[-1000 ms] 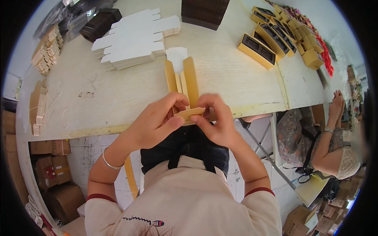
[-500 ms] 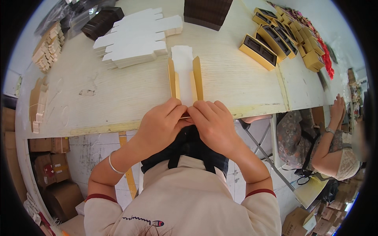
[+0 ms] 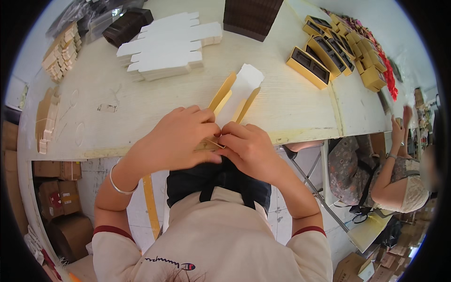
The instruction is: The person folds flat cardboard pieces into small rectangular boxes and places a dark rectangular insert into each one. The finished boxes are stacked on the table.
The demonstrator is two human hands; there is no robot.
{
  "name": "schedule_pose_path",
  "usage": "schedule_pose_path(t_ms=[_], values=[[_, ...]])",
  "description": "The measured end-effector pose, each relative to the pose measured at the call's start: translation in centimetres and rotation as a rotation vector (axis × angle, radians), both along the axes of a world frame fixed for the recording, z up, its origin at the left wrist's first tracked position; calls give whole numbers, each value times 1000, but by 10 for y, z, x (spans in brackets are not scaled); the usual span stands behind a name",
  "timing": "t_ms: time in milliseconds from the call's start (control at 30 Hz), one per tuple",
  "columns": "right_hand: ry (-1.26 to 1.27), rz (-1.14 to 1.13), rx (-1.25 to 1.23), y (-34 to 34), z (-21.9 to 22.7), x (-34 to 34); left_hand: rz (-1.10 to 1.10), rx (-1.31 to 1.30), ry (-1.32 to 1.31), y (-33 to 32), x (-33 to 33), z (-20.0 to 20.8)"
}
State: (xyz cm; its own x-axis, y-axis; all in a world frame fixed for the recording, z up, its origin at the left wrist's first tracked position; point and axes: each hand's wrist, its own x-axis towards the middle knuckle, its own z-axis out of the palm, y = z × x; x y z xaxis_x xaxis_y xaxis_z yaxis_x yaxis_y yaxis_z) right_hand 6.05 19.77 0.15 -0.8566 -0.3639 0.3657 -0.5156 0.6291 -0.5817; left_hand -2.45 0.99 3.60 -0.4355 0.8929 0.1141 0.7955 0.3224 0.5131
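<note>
A partly folded cardboard box, white inside with gold side flaps standing up, slants away from me to the right over the table's near edge. Its near end is between my two hands. My left hand pinches the near end from the left, thumb below and fingers above. On the other side, my right hand grips the same end with bent fingers. A small gold end panel shows between the thumbs; the fingers hide most of the folds there.
Flat white box blanks lie stacked ahead, left of a tall dark brown stack. Gold boxes with black inserts stand far right. More blanks lie at the left edge. A co-worker's arm is at the right.
The box has swung from pointing straight ahead to slanting right. My left hand has shifted and turned across its near end. At the right, the co-worker's hands have moved apart.
</note>
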Motion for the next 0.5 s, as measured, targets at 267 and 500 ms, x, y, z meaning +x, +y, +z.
schedule_pose_path(t_ms=[267, 500], values=[[160, -199, 253, 65, 14, -3, -166, -143, 167, -13, -29, 6], [182, -255, 296, 11, 4, 25, 21, 80, 271, 8, 3, -9]])
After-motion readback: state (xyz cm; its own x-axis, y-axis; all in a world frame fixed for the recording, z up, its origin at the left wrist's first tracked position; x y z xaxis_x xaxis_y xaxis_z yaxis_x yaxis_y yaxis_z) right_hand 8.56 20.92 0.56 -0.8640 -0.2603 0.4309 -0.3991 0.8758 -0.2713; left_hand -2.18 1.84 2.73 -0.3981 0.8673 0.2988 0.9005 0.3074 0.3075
